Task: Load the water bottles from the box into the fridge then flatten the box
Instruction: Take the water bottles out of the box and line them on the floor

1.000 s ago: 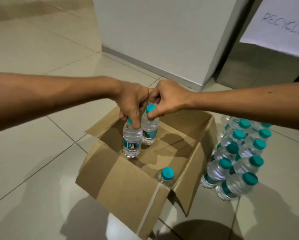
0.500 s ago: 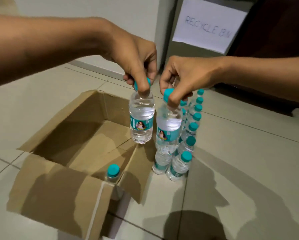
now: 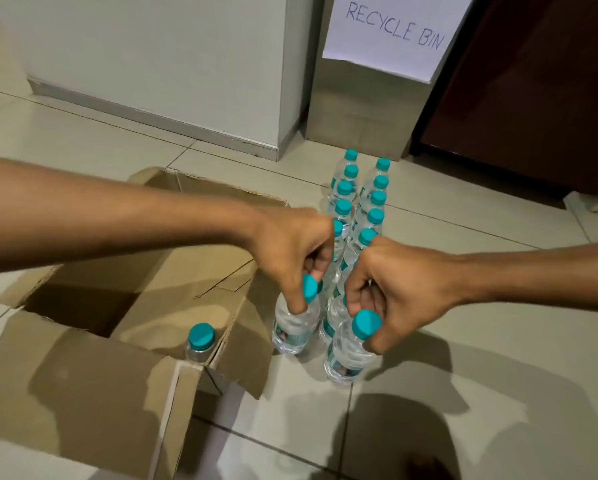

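Observation:
An open cardboard box [image 3: 83, 386] sits on the tiled floor at the left, with one clear teal-capped bottle [image 3: 200, 342] still standing in its near right corner. My left hand [image 3: 290, 252] pinches the cap of a water bottle [image 3: 294, 327] that stands on the floor just right of the box. Beside it my right hand [image 3: 397, 289] pinches the teal cap of another bottle [image 3: 349, 355], also down on the floor. Behind both, two rows of several bottles [image 3: 359, 199] run away from me.
A grey bin [image 3: 356, 109] with a paper sign reading RECYCLE BIN [image 3: 394, 29] stands at the back. A white wall corner [image 3: 186, 64] is left of it, a dark brown door or panel [image 3: 532, 81] to the right. Open tiled floor lies at the right.
Both hands have carried their bottles from above the box over its right flap and lowered them to the floor at the near end of the rows.

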Available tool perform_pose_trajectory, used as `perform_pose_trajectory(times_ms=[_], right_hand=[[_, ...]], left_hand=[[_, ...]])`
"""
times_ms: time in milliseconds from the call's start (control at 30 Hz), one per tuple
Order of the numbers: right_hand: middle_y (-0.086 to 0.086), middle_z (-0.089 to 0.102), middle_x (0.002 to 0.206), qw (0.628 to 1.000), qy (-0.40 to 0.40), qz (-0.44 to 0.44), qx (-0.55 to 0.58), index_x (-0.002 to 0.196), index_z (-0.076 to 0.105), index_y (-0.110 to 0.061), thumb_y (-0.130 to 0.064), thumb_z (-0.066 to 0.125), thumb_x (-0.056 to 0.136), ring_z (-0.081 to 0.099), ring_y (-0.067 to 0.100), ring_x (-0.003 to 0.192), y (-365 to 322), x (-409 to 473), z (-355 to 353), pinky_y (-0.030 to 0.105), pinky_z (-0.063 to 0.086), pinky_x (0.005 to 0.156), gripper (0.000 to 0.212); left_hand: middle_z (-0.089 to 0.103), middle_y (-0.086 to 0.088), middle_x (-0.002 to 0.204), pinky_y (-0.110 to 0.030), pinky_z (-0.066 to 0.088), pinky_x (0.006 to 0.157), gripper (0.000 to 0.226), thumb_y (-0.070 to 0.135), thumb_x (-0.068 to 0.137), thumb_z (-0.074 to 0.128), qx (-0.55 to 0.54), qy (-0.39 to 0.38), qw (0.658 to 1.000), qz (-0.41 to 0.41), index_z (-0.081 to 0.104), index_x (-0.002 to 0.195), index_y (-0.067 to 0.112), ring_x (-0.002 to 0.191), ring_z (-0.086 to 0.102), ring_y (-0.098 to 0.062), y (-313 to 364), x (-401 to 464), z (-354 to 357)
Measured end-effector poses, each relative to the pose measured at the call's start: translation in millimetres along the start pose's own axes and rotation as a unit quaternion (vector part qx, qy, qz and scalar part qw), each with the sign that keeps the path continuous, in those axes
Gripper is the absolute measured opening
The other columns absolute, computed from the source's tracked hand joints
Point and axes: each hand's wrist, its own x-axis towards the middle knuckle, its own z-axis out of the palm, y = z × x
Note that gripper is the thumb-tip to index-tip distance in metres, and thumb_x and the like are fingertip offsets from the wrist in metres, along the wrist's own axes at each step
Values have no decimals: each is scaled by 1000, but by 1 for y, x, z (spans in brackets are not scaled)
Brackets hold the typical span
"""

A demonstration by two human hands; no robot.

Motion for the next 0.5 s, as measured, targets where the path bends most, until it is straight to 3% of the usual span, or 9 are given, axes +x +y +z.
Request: perform_pose_trajectory(times_ms=[100, 233, 367, 500], right_hand=[[-6, 64, 60, 999, -1, -12, -32, 74, 71, -16, -25, 85, 58, 60, 10, 54, 8, 1, 14, 27, 53, 51, 23], [-5, 58, 58, 995, 10, -37, -89, 69, 66, -19, -31, 78, 61, 53, 14, 52, 16, 3, 29, 21, 45, 48, 20], [-3, 55, 56, 993, 10, -42, -109, 65, 61, -17, -34, 75, 66, 49, 16, 50, 21, 5, 41, 28, 46, 47, 22], [-12, 52, 59, 994, 8, -42, -100, 69, 61, -23, -32, 76, 72, 48, 8, 50, 21, 4, 44, 15, 39, 46, 18]], left_hand=[[52, 10, 56, -10, 34, 45, 27, 20, 57, 88, 40, 1, 999, 24, 68, 73, 11, 48, 45, -4, -4, 10, 21], [46, 13, 54, -11, 35, 48, 29, 25, 56, 87, 70, 25, 996, 38, 64, 68, 13, 48, 43, -5, -7, 26, 43], [43, 15, 59, -12, 34, 49, 35, 27, 58, 88, 78, -2, 996, 48, 55, 66, 18, 53, 42, -7, -9, 36, 53], [43, 11, 64, -18, 36, 54, 41, 27, 61, 87, 72, -33, 996, 35, 48, 66, 20, 58, 40, -9, -15, 39, 55]])
